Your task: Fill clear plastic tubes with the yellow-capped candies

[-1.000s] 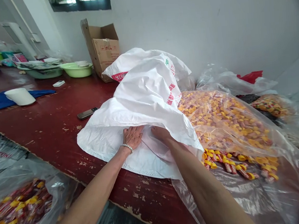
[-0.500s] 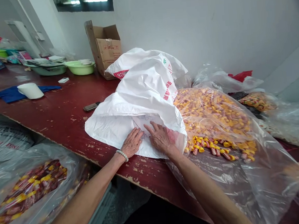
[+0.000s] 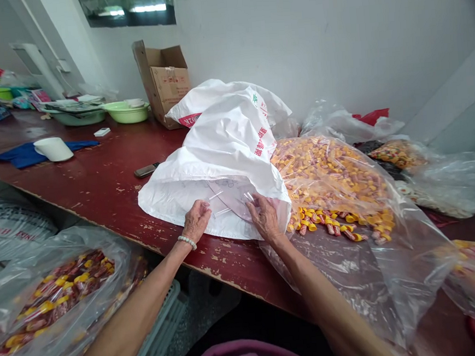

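A white woven sack lies on the table with its mouth facing me. Thin clear plastic tubes rest on the sack's inner lining at that mouth. At the left of the opening my left hand is closed, fingers pinched on what looks like a clear plastic tube. My right hand is on the other side, thumb and fingers closed around a few clear tubes that stick out past the fingertips. The inside of the sack is mostly hidden.
Right of the sack, a large clear bag holds many yellow-capped pieces. Another such bag is at lower left, beside the table edge. A phone, white cup, green basin and cardboard box stand farther back.
Both hands have gone from lying spread on the sack's mouth to closed, and have moved apart. Clear tubes now show at the fingers and between the hands.
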Motion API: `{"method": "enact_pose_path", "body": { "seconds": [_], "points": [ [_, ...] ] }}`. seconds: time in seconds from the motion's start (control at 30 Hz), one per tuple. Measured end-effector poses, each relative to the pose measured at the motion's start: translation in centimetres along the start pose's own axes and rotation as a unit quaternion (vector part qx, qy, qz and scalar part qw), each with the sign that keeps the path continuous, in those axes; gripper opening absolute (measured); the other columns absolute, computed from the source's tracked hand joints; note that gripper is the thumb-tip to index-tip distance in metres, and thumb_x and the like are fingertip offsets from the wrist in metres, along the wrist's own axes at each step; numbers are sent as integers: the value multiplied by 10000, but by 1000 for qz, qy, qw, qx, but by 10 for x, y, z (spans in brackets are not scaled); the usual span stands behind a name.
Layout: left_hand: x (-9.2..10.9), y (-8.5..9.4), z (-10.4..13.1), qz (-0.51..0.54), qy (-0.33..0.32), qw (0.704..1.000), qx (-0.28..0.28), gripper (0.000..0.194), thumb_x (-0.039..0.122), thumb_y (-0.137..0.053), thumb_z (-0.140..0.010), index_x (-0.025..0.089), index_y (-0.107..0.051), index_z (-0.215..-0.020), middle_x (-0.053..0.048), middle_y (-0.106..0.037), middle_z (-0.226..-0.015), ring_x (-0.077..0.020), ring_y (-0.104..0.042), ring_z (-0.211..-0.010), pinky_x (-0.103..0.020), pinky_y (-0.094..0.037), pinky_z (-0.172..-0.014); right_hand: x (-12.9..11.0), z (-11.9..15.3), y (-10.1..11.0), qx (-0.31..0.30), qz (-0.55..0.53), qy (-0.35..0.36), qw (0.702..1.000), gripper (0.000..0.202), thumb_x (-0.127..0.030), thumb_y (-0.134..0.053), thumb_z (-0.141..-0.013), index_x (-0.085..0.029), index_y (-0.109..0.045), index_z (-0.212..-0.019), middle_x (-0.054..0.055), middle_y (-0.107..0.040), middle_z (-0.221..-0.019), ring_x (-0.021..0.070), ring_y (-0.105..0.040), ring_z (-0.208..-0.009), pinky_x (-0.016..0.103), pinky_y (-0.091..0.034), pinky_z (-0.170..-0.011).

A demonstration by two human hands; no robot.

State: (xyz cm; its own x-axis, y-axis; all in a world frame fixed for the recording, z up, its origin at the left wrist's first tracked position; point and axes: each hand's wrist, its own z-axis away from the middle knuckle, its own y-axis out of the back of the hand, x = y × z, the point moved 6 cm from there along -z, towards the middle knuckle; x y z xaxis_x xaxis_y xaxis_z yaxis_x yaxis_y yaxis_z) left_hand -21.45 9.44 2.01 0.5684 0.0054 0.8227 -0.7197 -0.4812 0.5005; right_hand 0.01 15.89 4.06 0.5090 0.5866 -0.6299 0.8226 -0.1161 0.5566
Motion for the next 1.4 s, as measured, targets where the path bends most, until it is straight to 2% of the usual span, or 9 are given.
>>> {"method": "enact_pose_path", "body": {
  "seconds": [0.17,0.33,0.5,0.6,0.7,0.93,1.07,1.2,1.4],
  "points": [
    [17,-10,-10,27,14,999,-9,184,171,-517,-655,199,-611,-810,36,-492,-576,-132,-472,-576,-278,-414,-680,6,18,8,-30,-43,-65,996,313,-350,-459,-837,-167,-531,-1081,110,-637,-988,219,-595,-858,375,-468,-787],
    [29,-23,-7,127,32,990,-60,186,283,-559,-697,164,-616,-830,26,-521,-637,-112,-491,-572,-265,-436,-630,7,29,14,-12,-59,-99,993,230,-301,-472,-792,-176,-504,-983,63,-590,-857,190,-551,-746,341,-463,-690],
    [44,-26,15,451,133,868,-157,309,361,-634,-747,178,-621,-996,-59,-611,-1031,-164,-582,-964,-296,-445,-840,-20,36,-1,-69,-201,-137,968,315,-383,-520,-794,-179,-494,-1032,-11,-486,-743,143,-468,-651,281,-408,-618],
    [54,-27,30,542,141,807,-189,406,377,-593,-802,261,-545,-1188,-72,-532,-1256,-190,-541,-1095,-333,-443,-898,-42,49,-26,-138,-342,-205,907,455,-425,-654,-703,-189,-512,-1065,-48,-470,-684,110,-427,-568,239,-355,-533],
    [56,-31,47,571,146,784,-196,450,441,-548,-825,300,-490,-1249,-64,-546,-1245,-186,-567,-1053,-366,-445,-927,-57,58,-40,-151,-437,-249,851,328,-440,-646,-714,-184,-567,-903,-70,-428,-585,76,-324,-465,220,-270,-457],
    [31,-22,73,472,212,846,-130,305,249,-747,-635,141,-668,-910,-39,-650,-865,-137,-591,-776,-259,-467,-722,-51,55,-26,-148,-374,-196,894,228,-388,-642,-735,-169,-582,-757,-27,-549,-671,109,-483,-621,239,-387,-617],
    [36,-18,76,262,116,940,-188,131,220,-673,-647,127,-632,-729,26,-560,-626,-93,-489,-592,-207,-377,-566,-53,60,-23,-194,-253,-131,939,223,-394,-564,-802,-180,-594,-854,-40,-509,-651,101,-448,-589,222,-358,-565],
    [41,-20,71,127,51,968,-212,73,204,-572,-680,140,-602,-699,44,-492,-555,-88,-434,-537,-194,-322,-505,-57,64,-16,-188,-124,-27,974,242,-333,-527,-837,-188,-558,-1029,-14,-535,-760,120,-482,-667,239,-380,-624],
    [32,-10,40,144,100,983,-60,215,340,-599,-700,150,-613,-799,57,-458,-500,-74,-407,-432,-186,-311,-439,-43,31,-17,-127,25,-16,991,188,-291,-462,-882,-181,-556,-1002,23,-571,-840,145,-524,-748,250,-406,-676]
  ]
}}
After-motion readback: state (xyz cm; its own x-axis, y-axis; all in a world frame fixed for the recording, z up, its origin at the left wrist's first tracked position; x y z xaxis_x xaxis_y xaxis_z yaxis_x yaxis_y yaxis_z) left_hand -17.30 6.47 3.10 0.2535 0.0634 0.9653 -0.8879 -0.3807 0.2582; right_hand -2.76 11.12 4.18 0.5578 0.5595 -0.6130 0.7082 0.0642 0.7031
